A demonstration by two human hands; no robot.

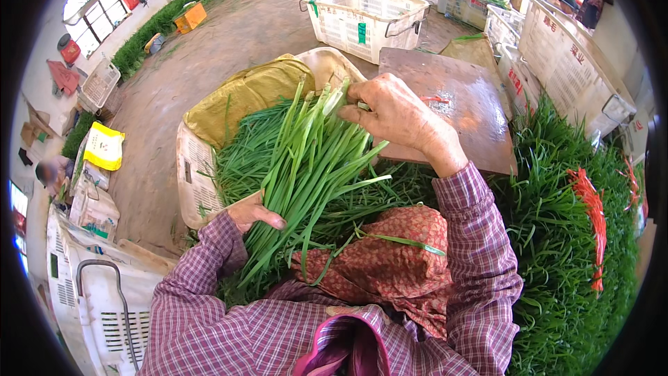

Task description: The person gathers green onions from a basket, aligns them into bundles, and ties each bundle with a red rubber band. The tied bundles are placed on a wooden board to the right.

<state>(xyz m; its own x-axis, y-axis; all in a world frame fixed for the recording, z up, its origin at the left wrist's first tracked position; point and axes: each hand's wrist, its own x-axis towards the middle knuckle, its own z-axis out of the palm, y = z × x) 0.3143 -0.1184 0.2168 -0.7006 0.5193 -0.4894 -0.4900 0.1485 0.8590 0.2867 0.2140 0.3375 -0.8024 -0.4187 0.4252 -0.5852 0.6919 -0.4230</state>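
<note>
My left hand is wrapped around the lower part of a bundle of green Chinese chives, its thumb across the leaves. At the pale stem ends of that bundle is my right hand, thumb and fingertips bent together at the stems; whether they pinch a stalk is not plain. Behind the bundle stands a white plastic crate partly lined with a yellow woven sack, with more chives lying in it. Loose leaves lie over my red patterned apron.
A board with a red tie strand lies at the right. Heaped chives with red plastic ties fill the right side. An empty white crate stands ahead, another crate at lower left. A person sits far left.
</note>
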